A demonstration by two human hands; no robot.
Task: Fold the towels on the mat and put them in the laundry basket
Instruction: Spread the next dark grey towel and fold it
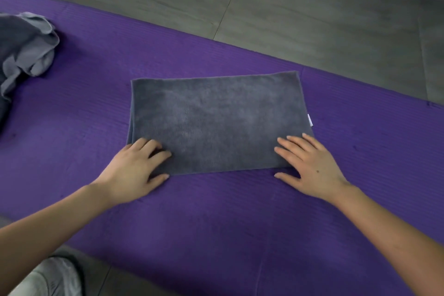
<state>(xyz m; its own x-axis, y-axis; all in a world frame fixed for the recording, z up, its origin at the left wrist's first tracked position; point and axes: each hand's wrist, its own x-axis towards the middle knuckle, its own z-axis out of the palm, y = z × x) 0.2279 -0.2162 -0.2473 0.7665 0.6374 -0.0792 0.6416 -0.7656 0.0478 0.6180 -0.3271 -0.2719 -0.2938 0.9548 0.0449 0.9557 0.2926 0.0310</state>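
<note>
A dark grey towel (216, 122) lies flat on the purple mat (216, 223), folded into a rectangle, with a small white tag at its right edge. My left hand (137, 168) rests on the towel's near left corner, fingers curled over the edge and thumb on the mat. My right hand (310, 166) lies flat with fingers spread on the near right corner. A crumpled pile of grey towels (26, 48) sits at the mat's far left, partly cut off by the frame. No laundry basket is in view.
Grey tiled floor (312, 7) lies beyond the mat's far edge. A grey trouser knee (55, 279) shows at the bottom left corner, beside the mat's near edge.
</note>
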